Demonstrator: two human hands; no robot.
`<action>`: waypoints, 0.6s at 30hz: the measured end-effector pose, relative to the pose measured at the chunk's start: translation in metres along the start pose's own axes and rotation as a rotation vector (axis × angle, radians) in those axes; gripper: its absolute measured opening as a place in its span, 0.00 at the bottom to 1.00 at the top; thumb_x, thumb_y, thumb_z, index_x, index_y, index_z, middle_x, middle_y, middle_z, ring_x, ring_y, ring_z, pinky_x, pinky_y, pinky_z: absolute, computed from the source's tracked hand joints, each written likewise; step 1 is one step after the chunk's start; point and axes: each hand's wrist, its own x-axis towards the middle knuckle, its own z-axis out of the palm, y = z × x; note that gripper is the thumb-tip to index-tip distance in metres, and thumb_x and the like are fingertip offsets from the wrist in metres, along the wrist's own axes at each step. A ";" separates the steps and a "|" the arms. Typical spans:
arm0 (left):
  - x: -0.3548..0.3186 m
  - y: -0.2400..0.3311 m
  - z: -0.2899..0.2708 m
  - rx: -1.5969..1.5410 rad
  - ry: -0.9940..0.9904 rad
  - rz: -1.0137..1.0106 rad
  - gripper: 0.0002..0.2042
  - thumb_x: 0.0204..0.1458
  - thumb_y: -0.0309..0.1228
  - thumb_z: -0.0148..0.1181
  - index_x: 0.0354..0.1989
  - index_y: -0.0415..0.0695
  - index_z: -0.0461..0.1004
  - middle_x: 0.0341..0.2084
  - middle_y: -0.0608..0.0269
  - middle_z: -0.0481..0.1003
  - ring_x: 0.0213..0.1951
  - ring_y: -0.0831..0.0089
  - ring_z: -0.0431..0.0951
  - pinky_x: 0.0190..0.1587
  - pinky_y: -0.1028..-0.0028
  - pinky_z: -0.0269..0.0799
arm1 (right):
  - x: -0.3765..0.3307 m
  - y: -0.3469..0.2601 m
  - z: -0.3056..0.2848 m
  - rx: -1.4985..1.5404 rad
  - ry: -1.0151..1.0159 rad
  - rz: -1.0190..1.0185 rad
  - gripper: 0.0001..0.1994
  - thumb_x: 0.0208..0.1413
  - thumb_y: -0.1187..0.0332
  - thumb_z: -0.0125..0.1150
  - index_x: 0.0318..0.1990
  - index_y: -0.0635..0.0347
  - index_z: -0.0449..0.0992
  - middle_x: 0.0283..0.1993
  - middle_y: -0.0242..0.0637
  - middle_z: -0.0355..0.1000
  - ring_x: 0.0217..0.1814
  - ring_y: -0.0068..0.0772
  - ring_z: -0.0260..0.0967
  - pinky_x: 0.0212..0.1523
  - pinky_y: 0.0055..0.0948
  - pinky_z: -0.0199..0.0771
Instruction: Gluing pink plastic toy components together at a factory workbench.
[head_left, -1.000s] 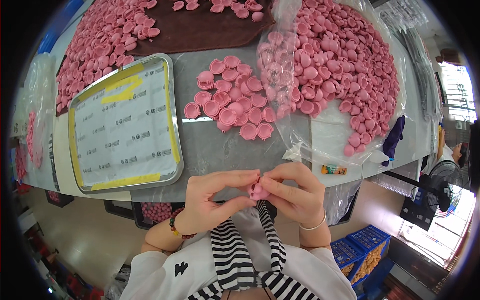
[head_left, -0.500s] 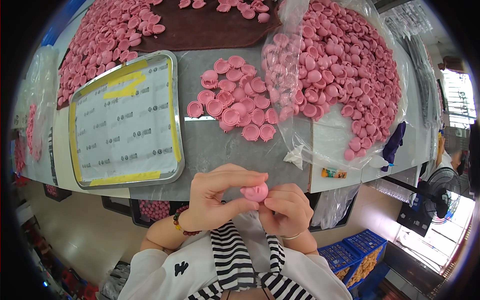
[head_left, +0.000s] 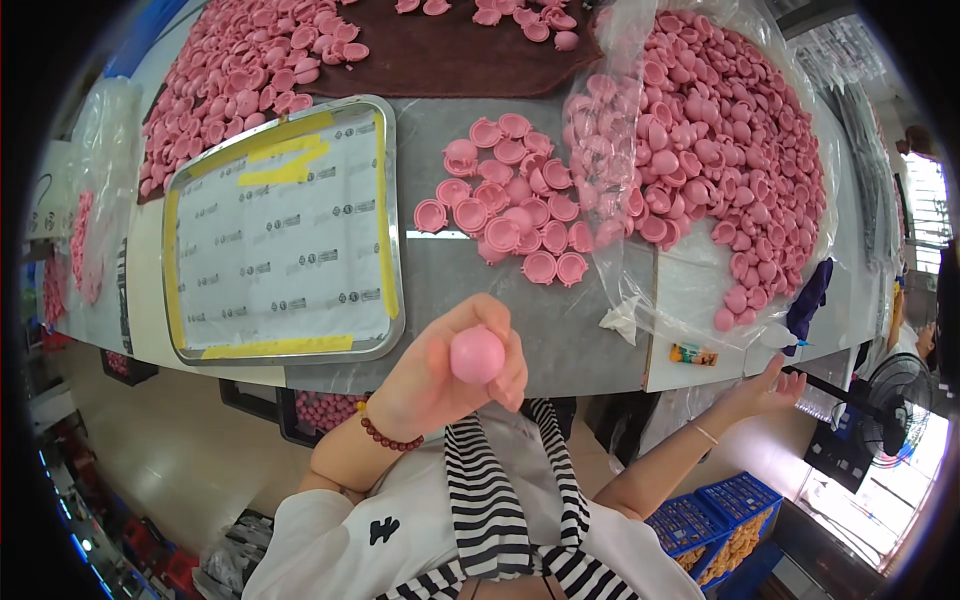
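Observation:
A round pink plastic ball (head_left: 477, 355) rests in my left hand (head_left: 440, 365), its fingers wrapped round it in front of my chest. My right hand (head_left: 770, 388) is stretched far out to the right, fingers apart and holding nothing. Just beyond it is a small white squeeze bottle (head_left: 776, 336) with a blue tip, close to the fingertips. On the grey table lies a loose group of pink half shells (head_left: 502, 234), beyond my left hand.
A metal tray (head_left: 397, 240) lined with printed paper and yellow tape lies left. Piles of pink shells fill a clear bag (head_left: 600, 250) at right and a brown cloth (head_left: 460, 65) at the back. A small orange-green tube (head_left: 693, 355) and purple cloth (head_left: 808, 300) lie at right.
My right hand has let go of the pink ball and moved far right, toward the squeeze bottle. My left hand keeps the ball, now turned so a smooth side shows.

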 end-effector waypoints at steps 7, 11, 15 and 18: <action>-0.012 0.009 0.002 0.089 0.045 -0.047 0.28 0.44 0.45 0.62 0.47 0.38 0.65 0.35 0.54 0.72 0.39 0.67 0.73 0.42 0.72 0.68 | 0.005 0.032 0.007 0.124 -0.384 0.213 0.27 0.48 0.63 0.62 0.53 0.69 0.61 0.47 0.41 0.67 0.46 0.31 0.65 0.43 0.29 0.66; -0.014 0.012 0.007 0.258 0.015 0.004 0.22 0.44 0.40 0.64 0.43 0.36 0.70 0.35 0.54 0.73 0.40 0.68 0.73 0.44 0.72 0.67 | 0.011 0.038 0.011 0.126 -0.351 0.241 0.26 0.48 0.63 0.62 0.51 0.69 0.63 0.46 0.41 0.67 0.45 0.30 0.65 0.41 0.29 0.68; -0.012 0.010 0.009 0.287 0.040 0.019 0.20 0.43 0.37 0.64 0.41 0.36 0.71 0.35 0.54 0.73 0.39 0.68 0.73 0.43 0.72 0.67 | -0.005 0.004 -0.001 -0.097 -0.069 -0.033 0.20 0.47 0.66 0.62 0.45 0.66 0.68 0.43 0.40 0.68 0.42 0.30 0.65 0.39 0.29 0.67; -0.008 0.008 0.011 0.350 0.032 0.033 0.20 0.42 0.35 0.65 0.40 0.35 0.71 0.35 0.54 0.73 0.39 0.68 0.73 0.43 0.72 0.67 | -0.043 -0.057 -0.021 0.199 -0.426 -0.428 0.16 0.41 0.71 0.64 0.39 0.65 0.70 0.39 0.38 0.68 0.37 0.31 0.64 0.37 0.28 0.64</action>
